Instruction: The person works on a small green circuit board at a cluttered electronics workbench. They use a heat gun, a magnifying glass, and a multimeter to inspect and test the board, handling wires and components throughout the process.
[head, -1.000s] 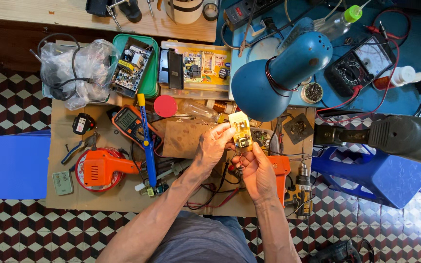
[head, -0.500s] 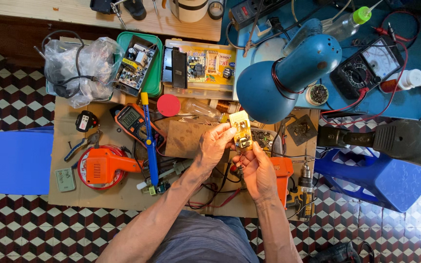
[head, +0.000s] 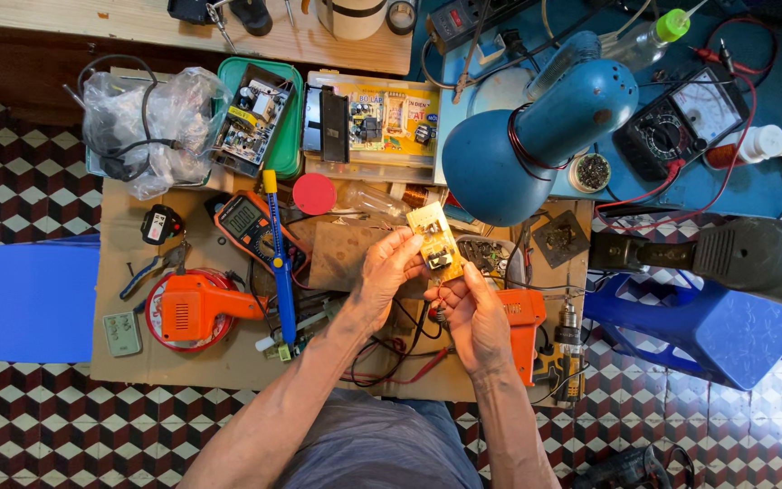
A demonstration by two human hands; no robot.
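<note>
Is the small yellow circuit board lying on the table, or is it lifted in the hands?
Lifted. The left hand and right hand pinch the circuit board by its edges above the cluttered cardboard mat.

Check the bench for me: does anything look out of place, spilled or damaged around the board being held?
Nothing looks spilled or broken. Both hands, left hand and right hand, hold the small yellowish circuit board upright over the cardboard mat. The bench is crowded: red test leads loop loosely beneath the hands, and the blue lamp hangs close above.
</note>
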